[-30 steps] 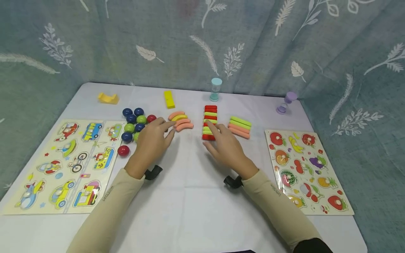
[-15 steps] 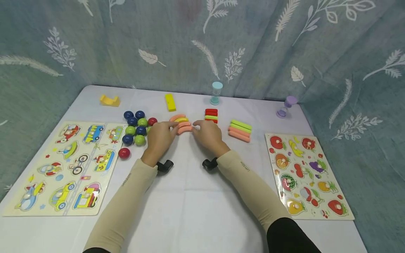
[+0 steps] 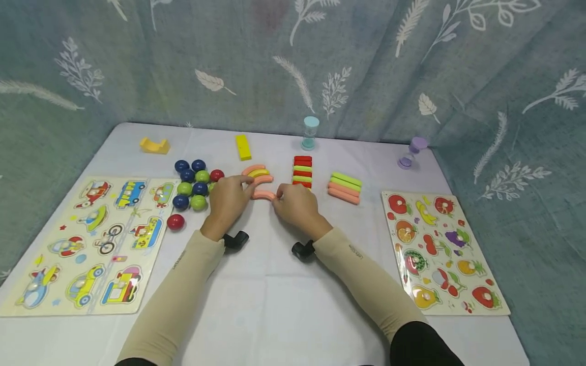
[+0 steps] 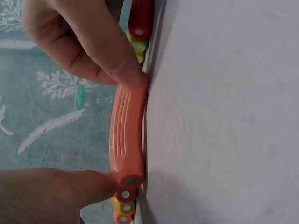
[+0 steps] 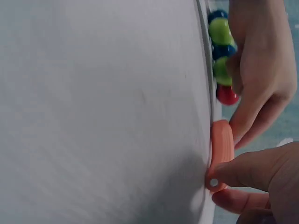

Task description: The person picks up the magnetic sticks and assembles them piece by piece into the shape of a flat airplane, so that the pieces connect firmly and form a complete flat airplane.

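Observation:
In the head view my right hand [image 3: 297, 208] pinches the right end of the front curved orange stick [image 3: 263, 195], a toy building stick with grooves and a pale dot at its end. My left hand [image 3: 229, 201] is at the left ends of the curved sticks; its thumb [image 4: 96, 186] touches there, behind the front stick [image 4: 128, 130] in the left wrist view. Whether it pinches a stick I cannot tell. Farther back lie another orange stick [image 3: 264, 179], a yellow stick [image 3: 260, 173] and one more orange stick [image 3: 253, 168].
Red and lime straight sticks [image 3: 302, 170] stand in a column behind my right hand, with lime and orange sticks [image 3: 344, 188] to their right. Coloured balls [image 3: 199, 188] cluster at left. Two picture puzzles [image 3: 107, 244] flank the table; an hourglass [image 3: 310, 133] stands behind.
My right hand has left the red and lime column, moved left and taken hold of the front curved orange stick. That stick has come toward me, opening a gap behind it.

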Demonstrator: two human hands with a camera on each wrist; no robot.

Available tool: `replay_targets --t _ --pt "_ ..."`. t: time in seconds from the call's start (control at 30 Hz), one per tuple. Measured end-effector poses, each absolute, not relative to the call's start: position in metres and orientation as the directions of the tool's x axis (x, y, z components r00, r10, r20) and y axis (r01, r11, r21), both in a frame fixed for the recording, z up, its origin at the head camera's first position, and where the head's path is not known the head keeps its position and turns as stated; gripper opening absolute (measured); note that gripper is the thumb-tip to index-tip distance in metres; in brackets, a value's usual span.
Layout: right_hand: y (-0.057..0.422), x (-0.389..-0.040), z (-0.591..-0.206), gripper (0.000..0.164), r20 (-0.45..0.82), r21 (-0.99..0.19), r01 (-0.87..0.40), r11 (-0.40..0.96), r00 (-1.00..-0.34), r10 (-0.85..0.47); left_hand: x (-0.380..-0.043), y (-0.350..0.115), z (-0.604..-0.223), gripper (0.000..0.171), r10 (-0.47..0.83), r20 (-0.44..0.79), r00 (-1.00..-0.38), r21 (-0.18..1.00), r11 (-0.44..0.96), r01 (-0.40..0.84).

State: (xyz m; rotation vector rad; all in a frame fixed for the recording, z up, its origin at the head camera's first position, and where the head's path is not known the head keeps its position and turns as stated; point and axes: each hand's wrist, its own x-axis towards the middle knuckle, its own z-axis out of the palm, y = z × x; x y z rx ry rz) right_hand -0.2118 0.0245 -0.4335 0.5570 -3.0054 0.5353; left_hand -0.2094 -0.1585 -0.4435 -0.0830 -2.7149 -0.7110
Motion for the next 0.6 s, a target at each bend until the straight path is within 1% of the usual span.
replay_targets --t 0.17,0.27,0.33,0.47,0.6 --pt "0.038 -0.188 -0.427 0.015 0.049 -0.348 -0.338 0.874 -0.938 -0.343 -0.209 -0.154 -0.445 0.028 -0.047 0.318 -0.947 0.493 0.861 0.122" --pt "0.058 -0.169 -0.425 0.016 0.0 -0.381 -0.303 0.874 -0.945 -0.328 -0.208 -0.153 -0.447 0.029 -0.057 0.312 -0.948 0.514 0.849 0.118" --pt "0.074 -0.157 -0.427 0.016 -0.009 -0.405 -0.274 0.872 -0.953 -0.303 -0.208 -0.152 -0.448 0.029 -0.062 0.313 -0.948 0.525 0.843 0.119" --pt "0.108 -0.139 -0.433 0.015 0.04 -0.456 -0.23 0.86 -0.97 -0.238 -0.209 -0.153 -0.449 0.026 -0.075 0.32 -0.944 0.527 0.842 0.111" --pt "0.127 -0.131 -0.439 0.018 0.103 -0.508 -0.229 0.83 -0.973 -0.206 -0.213 -0.155 -0.448 0.032 -0.085 0.329 -0.94 0.519 0.848 0.105"
